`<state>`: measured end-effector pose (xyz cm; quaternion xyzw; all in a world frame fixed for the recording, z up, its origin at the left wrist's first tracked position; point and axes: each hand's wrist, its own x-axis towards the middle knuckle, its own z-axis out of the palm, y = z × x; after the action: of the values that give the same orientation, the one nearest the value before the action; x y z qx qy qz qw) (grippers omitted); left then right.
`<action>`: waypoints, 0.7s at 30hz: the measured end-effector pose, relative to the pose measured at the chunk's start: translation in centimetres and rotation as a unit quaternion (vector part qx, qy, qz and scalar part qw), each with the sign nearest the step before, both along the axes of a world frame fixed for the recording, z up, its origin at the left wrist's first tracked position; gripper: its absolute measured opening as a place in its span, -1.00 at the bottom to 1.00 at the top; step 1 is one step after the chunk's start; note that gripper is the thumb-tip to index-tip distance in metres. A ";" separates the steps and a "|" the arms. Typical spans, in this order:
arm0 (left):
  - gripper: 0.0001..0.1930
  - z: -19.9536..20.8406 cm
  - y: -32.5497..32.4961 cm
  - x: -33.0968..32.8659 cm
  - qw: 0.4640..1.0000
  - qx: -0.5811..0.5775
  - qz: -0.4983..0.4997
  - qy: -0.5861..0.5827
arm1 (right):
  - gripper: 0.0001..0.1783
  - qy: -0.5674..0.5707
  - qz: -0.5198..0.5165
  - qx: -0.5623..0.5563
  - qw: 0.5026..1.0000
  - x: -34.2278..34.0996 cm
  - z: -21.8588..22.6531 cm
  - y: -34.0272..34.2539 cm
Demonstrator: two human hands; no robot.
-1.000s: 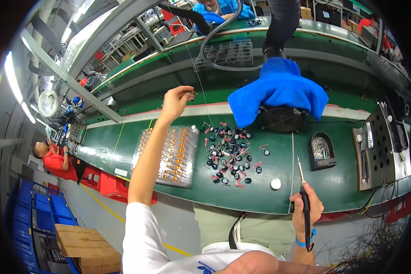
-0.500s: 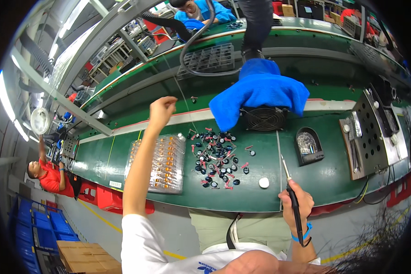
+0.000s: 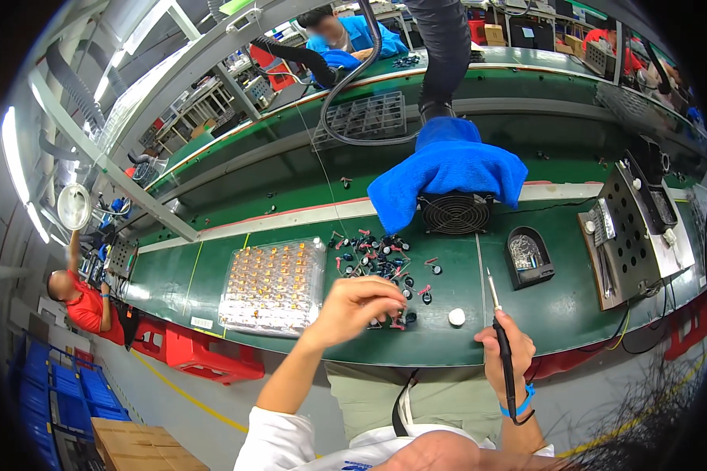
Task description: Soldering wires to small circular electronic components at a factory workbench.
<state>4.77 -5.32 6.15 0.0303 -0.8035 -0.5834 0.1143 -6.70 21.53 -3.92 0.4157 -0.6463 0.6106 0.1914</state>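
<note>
My right hand (image 3: 512,345) is closed round the black handle of a soldering iron (image 3: 507,361), its metal tip pointing up and away over the green bench. My left hand (image 3: 361,308) hovers at the near side of a pile of small round black components with reddish leads (image 3: 385,255). Its fingers are bent inward, and whatever may be between them is hidden. To the left of the pile lies a clear plastic tray (image 3: 271,275) holding rows of small orange pieces. A small white round object (image 3: 456,316) sits between the pile and the iron.
A black fan (image 3: 454,213) under a blue cloth (image 3: 452,161) stands behind the pile, beneath a dark duct. On the right are a black bin (image 3: 532,271) of small parts and a perforated metal box (image 3: 632,239). Beyond runs another bench with a person (image 3: 346,35) in blue.
My left hand has come down and right, from above the far side of the tray to the near side of the component pile. The right hand keeps the soldering iron in nearly the same place.
</note>
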 end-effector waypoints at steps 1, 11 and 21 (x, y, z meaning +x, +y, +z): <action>-0.90 -0.5 0.2 -0.6 0.995 -0.061 -0.042 0.060 | -0.52 0.002 0.001 0.005 1.000 -0.1 -0.1 0.1; -0.87 -2.5 3.1 -4.5 0.991 -0.051 -0.112 -0.050 | -0.54 0.027 -0.018 0.041 0.999 -0.8 1.1 -0.6; -0.88 -4.3 4.5 -5.9 0.990 -0.108 -0.070 -0.055 | -0.67 0.074 0.029 0.084 0.993 -1.1 1.6 -1.2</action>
<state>-1.11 -0.87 1.84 -0.0064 -0.8670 -0.4972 0.0314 -7.81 20.38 -2.36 0.4923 -0.6671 0.5274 0.1855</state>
